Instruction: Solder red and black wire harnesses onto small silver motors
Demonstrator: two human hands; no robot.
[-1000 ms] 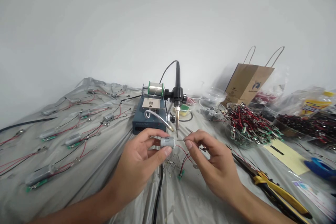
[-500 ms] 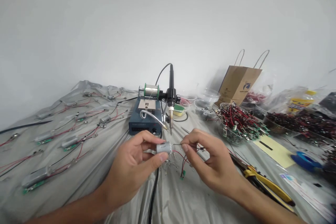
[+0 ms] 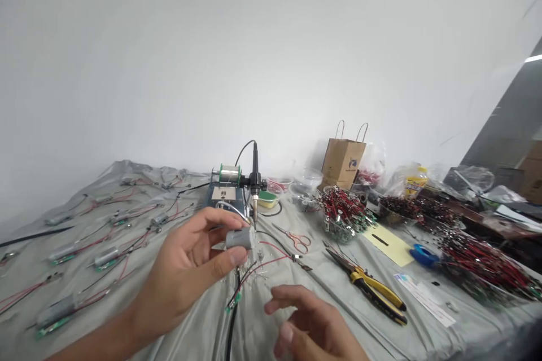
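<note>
**Motor (image 3: 240,238) held just under the tip of the soldering iron (image 3: 254,169)**

The left hand (image 3: 186,265) grips the motor between thumb and fingers, in front of the soldering station (image 3: 224,194). The right hand (image 3: 309,321) is open, empty and nearest the loose red wires (image 3: 271,259). If the iron is hot, a small slip could burn fingers or melt a wire's covering. There is one iron, with one pair of scissors (image 3: 298,241) and one pair of pliers (image 3: 368,293) right of the station, and at least six wired motors (image 3: 105,258) left of it.
</note>
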